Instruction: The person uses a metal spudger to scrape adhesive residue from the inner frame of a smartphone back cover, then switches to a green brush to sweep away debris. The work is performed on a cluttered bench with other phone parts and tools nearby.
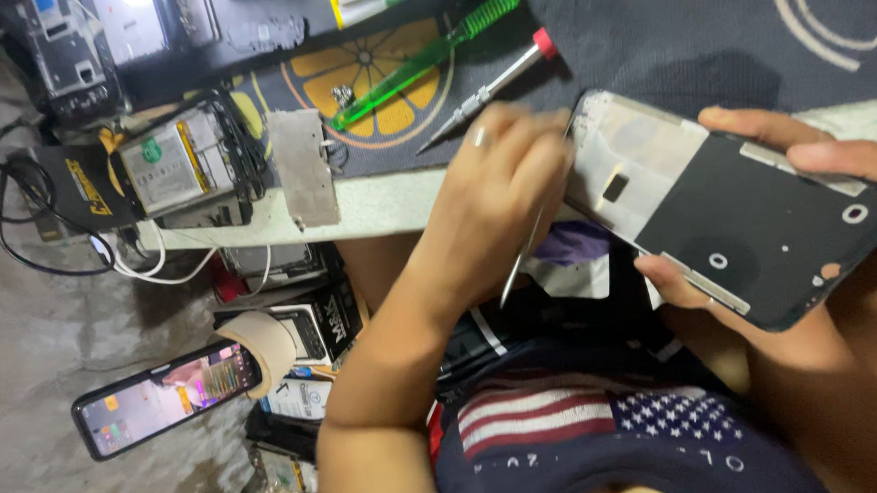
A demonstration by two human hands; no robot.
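Left hand [500,190] pinching thin metal tweezers [518,263] beside phone frame [733,209]; right hand [802,221] gripping that phone frame; above tabletop [397,204].

Both hands [500,190] [753,213] closed (gripping)

A single head-worn camera looks steeply down, close over both hands [515,194], with the bench [387,204] edge just beyond them (the floor [39,343] shows off to their left).
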